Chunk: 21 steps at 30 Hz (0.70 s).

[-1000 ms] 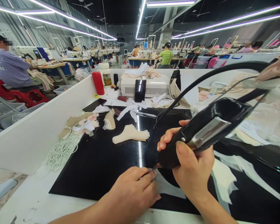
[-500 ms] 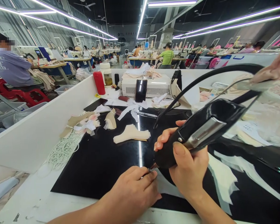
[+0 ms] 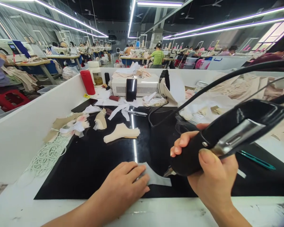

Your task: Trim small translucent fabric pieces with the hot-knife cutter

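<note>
My right hand [image 3: 210,173] is closed round a black corded hand tool [image 3: 227,135], its metal tip [image 3: 168,171] just above the black work mat [image 3: 90,160]. My left hand [image 3: 123,186] lies flat with fingers spread on a small grey-white fabric piece [image 3: 156,178], pressing its left end to the mat. The tool's tip sits at the right edge of that piece. A black cable [image 3: 203,88] runs from the tool up and to the right.
A stack of beige fabric pieces [image 3: 121,132] lies mid-mat, with more scraps [image 3: 73,124] and coiled white cord [image 3: 47,154] on the left. A white machine [image 3: 142,86], a phone [image 3: 131,90] and a red bottle [image 3: 87,82] stand at the back. A teal tool [image 3: 255,159] lies right. Other workers sit beyond the white partition [image 3: 26,126].
The view has shifted, so the mat's contents sit further left. The long white strips at the right are gone from the mat. My left hand has flattened out on the small piece.
</note>
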Each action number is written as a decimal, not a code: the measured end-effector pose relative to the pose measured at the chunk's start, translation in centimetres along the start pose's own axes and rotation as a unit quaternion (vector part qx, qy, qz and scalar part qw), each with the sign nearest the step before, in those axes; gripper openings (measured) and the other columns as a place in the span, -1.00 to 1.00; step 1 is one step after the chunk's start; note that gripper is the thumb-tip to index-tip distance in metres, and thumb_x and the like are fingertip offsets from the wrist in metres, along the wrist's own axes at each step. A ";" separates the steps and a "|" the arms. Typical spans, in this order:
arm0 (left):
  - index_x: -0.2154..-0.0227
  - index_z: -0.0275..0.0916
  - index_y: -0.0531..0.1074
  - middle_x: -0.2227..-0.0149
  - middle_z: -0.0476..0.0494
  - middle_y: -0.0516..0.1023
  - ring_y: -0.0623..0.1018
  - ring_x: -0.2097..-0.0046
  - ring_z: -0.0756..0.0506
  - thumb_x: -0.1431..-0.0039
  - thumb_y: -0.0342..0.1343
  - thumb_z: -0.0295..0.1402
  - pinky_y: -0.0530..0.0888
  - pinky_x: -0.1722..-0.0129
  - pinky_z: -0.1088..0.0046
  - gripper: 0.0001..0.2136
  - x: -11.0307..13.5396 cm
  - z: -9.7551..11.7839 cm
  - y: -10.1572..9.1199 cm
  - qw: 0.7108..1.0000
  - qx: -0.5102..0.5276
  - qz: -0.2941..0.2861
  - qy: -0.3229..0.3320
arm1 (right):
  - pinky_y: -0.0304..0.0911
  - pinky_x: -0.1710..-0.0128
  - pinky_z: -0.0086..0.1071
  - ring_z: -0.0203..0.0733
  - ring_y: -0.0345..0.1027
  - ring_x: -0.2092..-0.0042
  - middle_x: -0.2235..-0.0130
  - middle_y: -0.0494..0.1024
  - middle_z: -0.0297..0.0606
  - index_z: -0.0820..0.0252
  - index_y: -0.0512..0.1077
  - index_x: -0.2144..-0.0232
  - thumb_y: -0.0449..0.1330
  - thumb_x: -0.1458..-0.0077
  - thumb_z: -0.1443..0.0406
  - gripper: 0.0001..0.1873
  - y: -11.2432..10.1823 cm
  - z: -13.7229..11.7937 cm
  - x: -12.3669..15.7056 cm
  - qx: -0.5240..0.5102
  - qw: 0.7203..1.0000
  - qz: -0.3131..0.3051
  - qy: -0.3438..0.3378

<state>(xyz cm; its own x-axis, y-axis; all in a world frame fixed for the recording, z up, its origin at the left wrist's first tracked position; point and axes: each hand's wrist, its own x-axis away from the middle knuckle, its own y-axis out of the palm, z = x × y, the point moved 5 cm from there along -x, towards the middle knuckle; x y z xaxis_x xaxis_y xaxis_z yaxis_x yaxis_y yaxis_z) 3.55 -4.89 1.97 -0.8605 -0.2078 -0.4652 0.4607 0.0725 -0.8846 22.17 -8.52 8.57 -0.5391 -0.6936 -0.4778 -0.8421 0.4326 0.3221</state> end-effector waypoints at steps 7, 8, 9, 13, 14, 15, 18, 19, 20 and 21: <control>0.02 -0.22 0.52 -0.03 -0.14 0.63 0.59 0.06 -0.17 -0.51 -0.03 -0.29 0.59 0.11 0.25 -0.76 -0.1 -0.1 -0.7 1.000 -0.013 0.002 0.012 | 0.46 0.41 -0.32 -0.23 0.44 0.38 0.29 0.54 -0.37 -0.03 0.39 -0.04 0.38 -0.21 0.12 -0.59 0.1 0.0 1.3 -0.009 1.000 -0.018 -0.005; 0.02 -0.22 0.52 -0.03 -0.14 0.64 0.59 0.06 -0.17 -0.52 -0.04 -0.29 0.59 0.10 0.25 -0.75 -0.1 -0.1 -0.8 1.000 -0.014 0.005 0.013 | 0.45 0.41 -0.32 -0.23 0.44 0.37 0.28 0.54 -0.37 -0.04 0.39 -0.04 0.38 -0.22 0.12 -0.60 0.2 0.1 1.5 -0.010 1.000 -0.023 -0.001; 0.02 -0.22 0.53 -0.02 -0.13 0.64 0.59 0.06 -0.17 -0.52 -0.05 -0.29 0.59 0.10 0.25 -0.74 -0.2 -0.1 -0.9 1.000 -0.015 0.005 0.015 | 0.44 0.40 -0.32 -0.24 0.44 0.36 0.27 0.54 -0.37 -0.05 0.39 -0.03 0.38 -0.22 0.12 -0.61 0.3 0.2 1.6 -0.010 1.000 -0.029 0.002; 0.02 -0.21 0.53 -0.01 -0.13 0.64 0.60 0.06 -0.17 -0.53 -0.07 -0.29 0.59 0.08 0.25 -0.73 -0.2 -0.2 -1.0 1.000 -0.017 0.003 0.019 | 0.45 0.36 -0.32 -0.25 0.43 0.34 0.26 0.54 -0.37 -0.03 0.43 0.10 0.38 -0.22 0.12 -0.73 -0.1 0.5 2.1 -0.002 0.999 -0.034 0.009; 0.02 -0.21 0.53 -0.01 -0.13 0.64 0.60 0.06 -0.17 -0.53 -0.07 -0.29 0.59 0.08 0.24 -0.73 -0.2 -0.2 -1.1 1.000 -0.017 0.002 0.021 | 0.45 0.35 -0.32 -0.25 0.43 0.34 0.26 0.54 -0.38 -0.02 0.44 0.12 0.38 -0.22 0.12 -0.75 -0.4 0.5 2.1 0.003 1.000 -0.029 0.008; 0.02 -0.21 0.53 -0.01 -0.13 0.64 0.60 0.06 -0.17 -0.53 -0.07 -0.29 0.59 0.08 0.24 -0.73 -0.2 -0.3 -1.1 1.000 -0.017 0.000 0.022 | 0.45 0.35 -0.32 -0.26 0.43 0.34 0.26 0.54 -0.38 -0.02 0.44 0.13 0.38 -0.22 0.12 -0.76 -0.6 0.5 2.1 0.009 1.000 -0.023 0.008; 0.01 -0.20 0.53 -0.02 -0.13 0.64 0.60 0.06 -0.19 -0.52 -0.06 -0.29 0.59 0.09 0.20 -0.74 -0.1 -0.4 -1.1 0.999 -0.019 -0.009 0.024 | 0.46 0.35 -0.32 -0.25 0.43 0.34 0.26 0.55 -0.38 -0.03 0.45 0.12 0.38 -0.22 0.11 -0.74 -1.3 0.5 1.9 0.018 1.000 -0.006 0.007; 0.00 -0.20 0.52 -0.03 -0.12 0.63 0.60 0.05 -0.19 -0.52 -0.06 -0.29 0.59 0.08 0.19 -0.74 -0.2 -0.4 -1.1 0.999 -0.020 -0.012 0.025 | 0.46 0.35 -0.32 -0.25 0.43 0.34 0.27 0.55 -0.38 -0.02 0.45 0.13 0.38 -0.22 0.11 -0.75 -1.4 0.5 1.8 0.018 1.000 -0.004 0.008; 0.00 -0.20 0.52 -0.04 -0.12 0.63 0.60 0.04 -0.20 -0.52 -0.05 -0.28 0.58 0.06 0.18 -0.74 -0.3 -0.3 -1.1 0.999 -0.021 -0.015 0.027 | 0.46 0.35 -0.33 -0.25 0.43 0.33 0.27 0.55 -0.38 -0.02 0.46 0.14 0.38 -0.21 0.10 -0.75 -1.4 0.5 1.8 0.018 1.000 -0.004 0.008; -0.01 -0.20 0.52 -0.04 -0.12 0.63 0.60 0.02 -0.20 -0.52 -0.05 -0.27 0.57 0.03 0.17 -0.75 -0.4 -0.2 -1.2 0.999 -0.020 -0.017 0.030 | 0.47 0.35 -0.34 -0.26 0.43 0.33 0.27 0.54 -0.38 -0.02 0.46 0.14 0.39 -0.21 0.10 -0.75 -1.4 0.5 1.7 0.017 1.000 -0.007 0.010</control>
<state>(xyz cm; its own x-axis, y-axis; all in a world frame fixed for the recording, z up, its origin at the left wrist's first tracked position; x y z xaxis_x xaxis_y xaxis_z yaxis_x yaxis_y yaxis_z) 3.29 -4.70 3.21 -0.8873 -0.1520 -0.4354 0.4234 0.1056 -0.8998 22.38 -10.01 6.86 -0.5275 -0.7108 -0.4654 -0.8496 0.4423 0.2873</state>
